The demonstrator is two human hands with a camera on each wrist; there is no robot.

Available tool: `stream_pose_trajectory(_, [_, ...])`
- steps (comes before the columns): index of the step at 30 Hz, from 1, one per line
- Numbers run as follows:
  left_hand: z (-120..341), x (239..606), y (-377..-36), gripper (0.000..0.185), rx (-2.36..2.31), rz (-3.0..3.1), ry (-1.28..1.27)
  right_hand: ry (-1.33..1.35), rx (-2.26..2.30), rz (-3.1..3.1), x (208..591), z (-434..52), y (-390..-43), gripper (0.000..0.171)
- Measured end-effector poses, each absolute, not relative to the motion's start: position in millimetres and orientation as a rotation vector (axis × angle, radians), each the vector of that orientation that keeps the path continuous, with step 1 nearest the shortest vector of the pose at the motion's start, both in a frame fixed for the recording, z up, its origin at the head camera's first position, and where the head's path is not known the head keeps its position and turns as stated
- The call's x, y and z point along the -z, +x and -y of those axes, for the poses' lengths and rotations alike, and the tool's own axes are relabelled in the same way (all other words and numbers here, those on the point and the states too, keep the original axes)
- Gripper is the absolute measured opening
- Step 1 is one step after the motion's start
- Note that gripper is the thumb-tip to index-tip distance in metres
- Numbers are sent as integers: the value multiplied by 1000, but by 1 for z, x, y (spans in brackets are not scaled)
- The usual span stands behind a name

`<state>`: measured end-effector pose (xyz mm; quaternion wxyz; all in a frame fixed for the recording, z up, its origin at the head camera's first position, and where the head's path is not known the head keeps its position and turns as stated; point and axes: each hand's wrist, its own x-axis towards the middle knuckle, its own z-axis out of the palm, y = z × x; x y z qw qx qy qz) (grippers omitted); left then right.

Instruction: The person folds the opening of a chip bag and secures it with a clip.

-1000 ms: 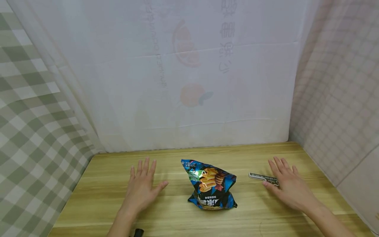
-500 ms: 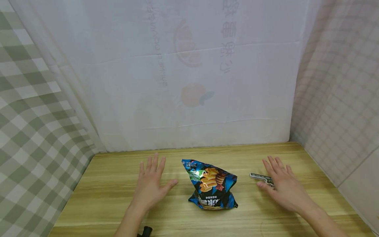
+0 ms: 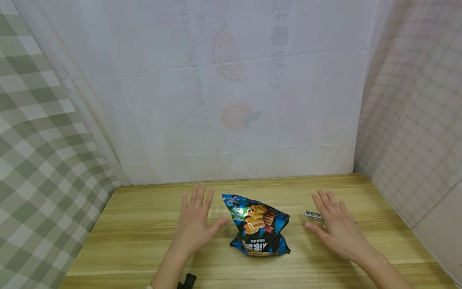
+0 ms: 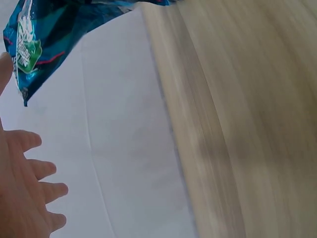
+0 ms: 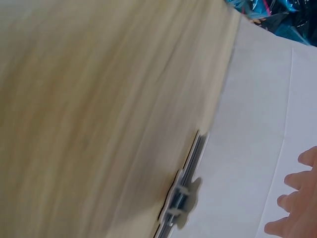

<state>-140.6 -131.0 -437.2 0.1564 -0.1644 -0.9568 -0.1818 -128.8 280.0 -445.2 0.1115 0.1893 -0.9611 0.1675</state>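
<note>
Hands flank a blue snack bag (image 3: 258, 224) that sits crumpled near the middle of the wooden surface (image 3: 137, 224). On one side the left hand (image 3: 196, 226) hovers with fingers straight and spread, thumb angled toward the bag and close to its edge, holding nothing; whether the thumb touches the foil cannot be told. On the other side the right hand (image 3: 337, 228) is likewise spread flat and holds nothing, a little apart from the bag. Just behind the right hand lies a long grey clip (image 3: 313, 215), partly hidden by the fingers in the head view; the right wrist view shows the clip (image 5: 184, 191) lying on the wood by the white backdrop (image 3: 234, 100). The left wrist view catches the bag's blue and green corner (image 4: 34, 49) above the fingertips (image 4: 47, 169). Checked cloth (image 3: 39, 160) hangs along the left side.
</note>
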Motion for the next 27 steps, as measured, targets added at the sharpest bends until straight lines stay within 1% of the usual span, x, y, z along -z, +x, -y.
stream_pose_trajectory(22, [96, 431, -148, 91, 609, 2488, -644, 618, -699, 2687, 442, -245, -124, 82])
stream_pose_trajectory(27, [88, 431, -152, 83, 625, 2390, -703, 597, -778, 2675, 441, -238, -122, 79])
